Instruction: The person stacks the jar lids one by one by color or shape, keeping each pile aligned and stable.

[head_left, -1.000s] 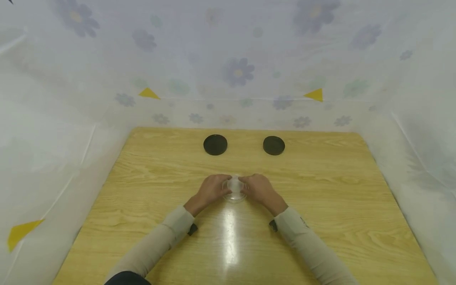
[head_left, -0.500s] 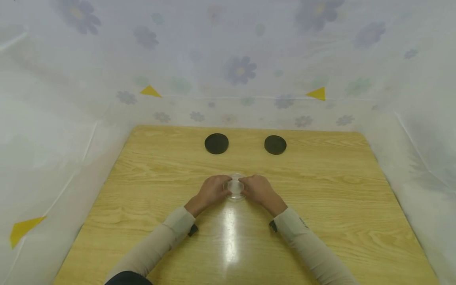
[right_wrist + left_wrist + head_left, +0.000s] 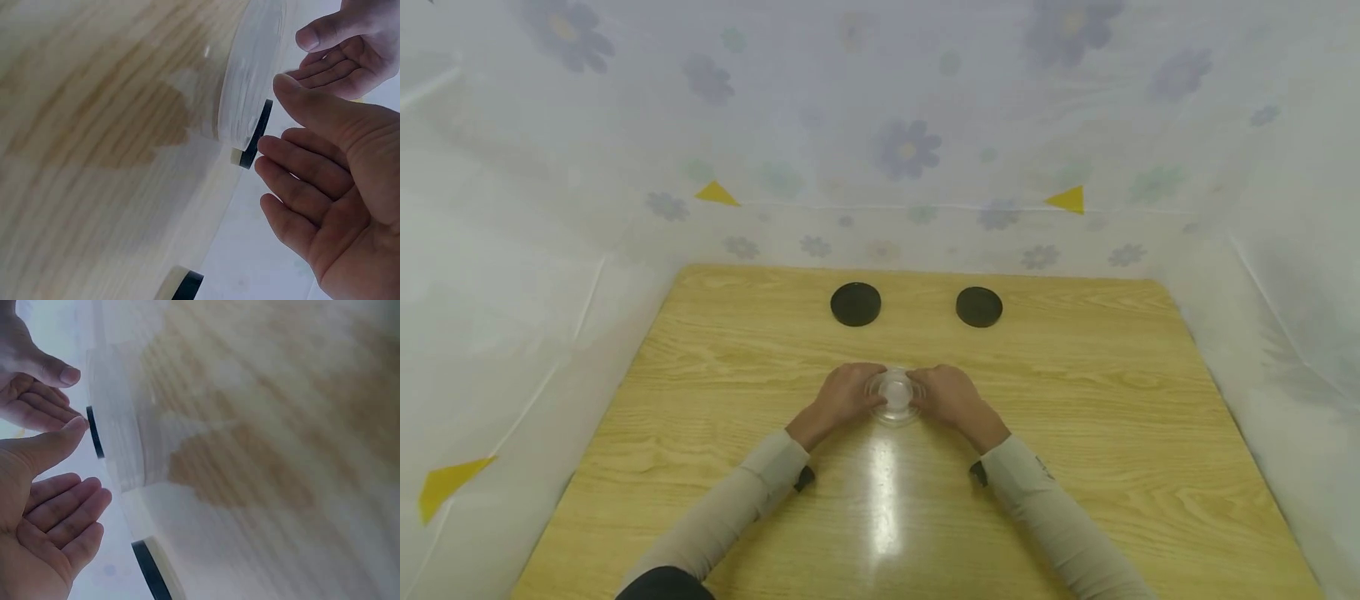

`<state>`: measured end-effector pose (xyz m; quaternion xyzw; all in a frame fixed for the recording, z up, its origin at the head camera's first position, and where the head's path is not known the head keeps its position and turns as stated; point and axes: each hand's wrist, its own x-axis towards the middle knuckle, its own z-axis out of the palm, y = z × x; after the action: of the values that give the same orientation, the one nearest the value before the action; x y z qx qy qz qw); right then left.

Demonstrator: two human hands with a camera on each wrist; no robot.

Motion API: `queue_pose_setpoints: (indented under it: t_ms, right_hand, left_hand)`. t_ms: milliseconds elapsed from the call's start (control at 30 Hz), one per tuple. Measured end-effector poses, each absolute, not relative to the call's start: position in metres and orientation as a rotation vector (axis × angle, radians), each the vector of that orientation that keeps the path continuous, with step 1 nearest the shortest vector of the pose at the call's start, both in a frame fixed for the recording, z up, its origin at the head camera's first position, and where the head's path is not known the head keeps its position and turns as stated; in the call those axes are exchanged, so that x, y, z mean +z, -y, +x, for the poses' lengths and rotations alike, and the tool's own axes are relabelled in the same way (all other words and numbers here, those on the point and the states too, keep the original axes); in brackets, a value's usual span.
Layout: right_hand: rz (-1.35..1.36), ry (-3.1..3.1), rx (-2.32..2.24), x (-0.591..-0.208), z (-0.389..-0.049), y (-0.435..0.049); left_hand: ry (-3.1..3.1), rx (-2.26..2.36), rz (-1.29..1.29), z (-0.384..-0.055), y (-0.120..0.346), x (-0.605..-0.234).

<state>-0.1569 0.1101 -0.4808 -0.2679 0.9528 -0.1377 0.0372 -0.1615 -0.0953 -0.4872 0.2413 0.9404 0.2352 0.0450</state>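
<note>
A clear, round, see-through container [image 3: 896,395] stands on the wooden table between both hands, a wide rim showing around a smaller circle. My left hand [image 3: 846,393] is at its left side and my right hand [image 3: 953,400] at its right. In the left wrist view the left hand [image 3: 56,531] has relaxed, parted fingers, with a gap to the container [image 3: 122,419]. The right wrist view likewise has the right hand [image 3: 331,194] loosely spread beside the clear container [image 3: 250,81]. Whether it is one piece or stacked pieces I cannot tell.
Two black round, shallow discs, a left one [image 3: 856,304] and a right one [image 3: 979,307], lie toward the back of the wooden table [image 3: 1075,375]. White flowered sheeting [image 3: 880,167] encloses the back and sides, with yellow triangles on it.
Both hands have drawn slightly apart, away from the middle of the clear container, so more of its round top shows. The container and black discs stay in place.
</note>
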Motion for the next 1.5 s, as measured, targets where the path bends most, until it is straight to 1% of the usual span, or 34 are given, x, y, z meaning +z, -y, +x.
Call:
queue_pose_setpoints:
  t_ms: [267, 433, 767, 1200, 1500]
  right_hand:
    - [-0.797, -2.91, -0.378, -0.472, -0.17, -0.112]
    - [-0.773, -2.853, -0.425, -0.465, -0.178, -0.11]
    - [-0.759, -2.821, -0.482, -0.466, -0.193, -0.109]
    - [-0.599, -2.845, -0.57, -0.466, -0.22, -0.104]
    - [-0.593, -2.832, -0.597, -0.466, -0.247, -0.098]
  left_hand:
    - [-2.888, 0.685, 0.66, -0.17, 0.103, -0.482]
    - [-2.884, 0.691, 0.645, -0.177, 0.108, -0.479]
    - [-2.883, 0.764, 0.595, -0.193, 0.117, -0.472]
    - [-2.819, 0.754, 0.506, -0.223, 0.132, -0.47]
    - [-2.857, 0.746, 0.445, -0.246, 0.143, -0.473]
